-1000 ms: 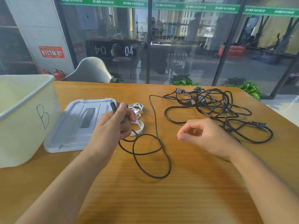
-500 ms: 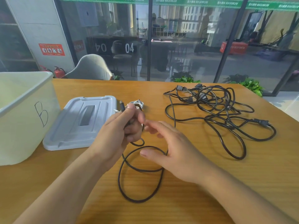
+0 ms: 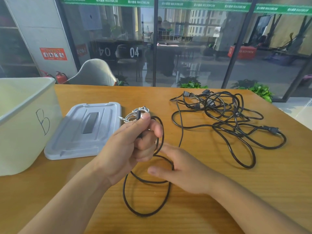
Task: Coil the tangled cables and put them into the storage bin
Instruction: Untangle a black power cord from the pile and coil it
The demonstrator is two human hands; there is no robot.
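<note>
A wooden table (image 3: 219, 191) is seen, with a cream storage bin (image 3: 25, 125) marked "B" at its left edge, a grey lid (image 3: 87, 132) laid flat just beside the bin, and a large tangle of black cables (image 3: 224, 115) spread on the right side. A thin black cable (image 3: 145, 196) is looped near the front middle, and its plug end is pinched by the closed left hand (image 3: 131, 146), while a loop is carried over the spread, relaxed fingers of the right hand (image 3: 182, 173). A small white cable bundle (image 3: 135, 115) is placed just behind the left hand, near the lid.
</note>
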